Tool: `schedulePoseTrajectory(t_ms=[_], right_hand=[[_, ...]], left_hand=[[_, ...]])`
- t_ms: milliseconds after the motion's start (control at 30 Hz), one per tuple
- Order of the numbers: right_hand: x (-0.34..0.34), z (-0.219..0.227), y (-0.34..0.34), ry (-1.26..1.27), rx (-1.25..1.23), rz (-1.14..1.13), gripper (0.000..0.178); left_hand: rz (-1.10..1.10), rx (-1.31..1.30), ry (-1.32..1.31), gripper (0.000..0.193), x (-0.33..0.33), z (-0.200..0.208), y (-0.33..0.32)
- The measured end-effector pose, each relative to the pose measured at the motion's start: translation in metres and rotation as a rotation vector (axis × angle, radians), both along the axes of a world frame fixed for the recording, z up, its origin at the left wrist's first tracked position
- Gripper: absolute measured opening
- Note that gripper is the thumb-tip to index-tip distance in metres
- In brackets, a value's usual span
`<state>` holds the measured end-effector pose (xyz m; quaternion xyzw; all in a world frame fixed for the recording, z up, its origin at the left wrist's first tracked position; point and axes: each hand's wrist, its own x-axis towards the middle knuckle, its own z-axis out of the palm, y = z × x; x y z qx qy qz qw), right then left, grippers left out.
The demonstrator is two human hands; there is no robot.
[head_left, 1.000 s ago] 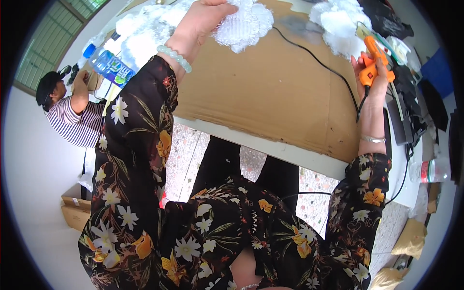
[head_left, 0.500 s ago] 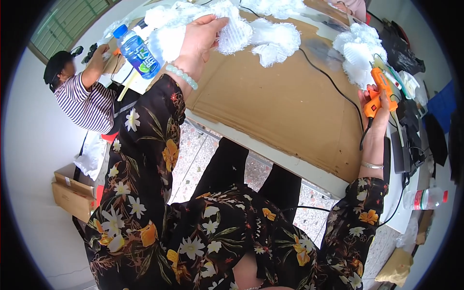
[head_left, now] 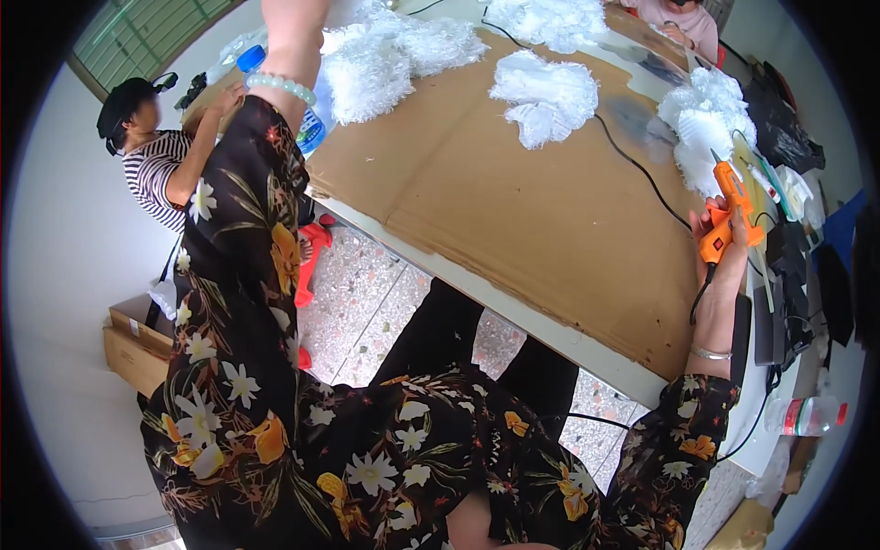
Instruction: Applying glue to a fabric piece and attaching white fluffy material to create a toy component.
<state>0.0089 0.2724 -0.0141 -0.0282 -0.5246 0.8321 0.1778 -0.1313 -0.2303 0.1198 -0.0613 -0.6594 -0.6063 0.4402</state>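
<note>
My left hand reaches far forward at the upper left, cut off by the top edge, so its fingers are hidden. Under its wrist stands a blue-capped drink bottle, partly covered by my arm. Closed around an orange hot glue gun is my right hand, at the table's right side, with the nozzle pointing away from me. A white fluffy mesh piece lies alone on the brown cardboard. More white mesh is heaped at the far left, and another heap sits just beyond the glue gun.
A black cable crosses the cardboard. At the right edge are a black plastic bag and a red-capped clear bottle. One person in stripes sits at left; another in pink sits across. A cardboard box stands at lower left.
My left hand has let go of the white mesh piece and moved left and forward, past the bottle. The glue gun stays in my right hand. The view has shifted slightly.
</note>
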Motion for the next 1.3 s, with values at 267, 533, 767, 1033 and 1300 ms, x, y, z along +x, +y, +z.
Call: schedulePoseTrajectory(t_ms=[267, 533, 767, 1033, 1300], right_hand=[[-0.001, 0.006, -0.011, -0.093, 0.014, -0.013, 0.034], [0.003, 0.016, -0.017, -0.184, 0.031, 0.007, 0.035], [0.001, 0.016, -0.018, -0.220, 0.050, -0.036, 0.038], [0.006, 0.015, -0.023, -0.180, 0.059, -0.039, 0.039], [0.009, 0.005, -0.015, -0.103, 0.020, 0.048, 0.036]], left_hand=[[0.204, -0.312, -0.332, 0.020, -0.064, -0.015, 0.014], [0.220, -0.526, -0.305, 0.019, -0.169, -0.034, 0.013], [0.274, -0.689, -0.258, 0.018, -0.235, -0.065, -0.004], [-0.459, -0.157, -0.192, 0.018, -0.181, -0.030, 0.008], [-0.690, -0.109, -0.238, 0.013, 0.024, -0.066, 0.124]])
